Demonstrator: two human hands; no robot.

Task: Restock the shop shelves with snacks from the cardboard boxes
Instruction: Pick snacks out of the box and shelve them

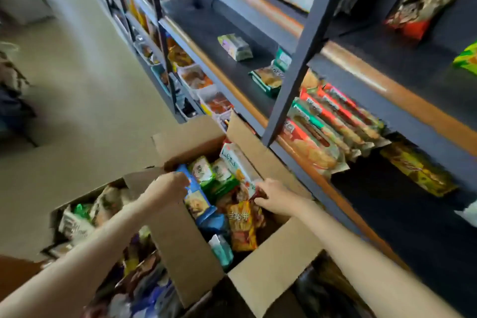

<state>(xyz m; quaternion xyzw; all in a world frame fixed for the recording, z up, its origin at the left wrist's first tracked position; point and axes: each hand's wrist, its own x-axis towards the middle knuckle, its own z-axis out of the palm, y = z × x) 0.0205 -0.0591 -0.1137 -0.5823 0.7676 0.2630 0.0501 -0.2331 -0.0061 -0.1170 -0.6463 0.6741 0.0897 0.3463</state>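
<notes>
An open cardboard box [273, 263] stands on the floor in front of the dark shelves [343, 77], full of mixed snack packets. My left hand [169, 184] pinches the top edge of a blue biscuit packet [197, 201] at the box's left side. Over the right side of the box, my right hand [275, 196] curls its fingers round a dark red packet [259, 195] next to an orange packet [242, 224]. A tall white packet [238, 165] leans upright at the back of the box. The view is blurred by motion.
A second open box [134, 181] with more packets stands to the left, its flap rising between the two boxes. Red and green biscuit packs [333, 124] fill the lower shelf. Two green packs [268, 77] and a pale pack [235, 46] lie on the middle shelf. Beige floor lies to the left.
</notes>
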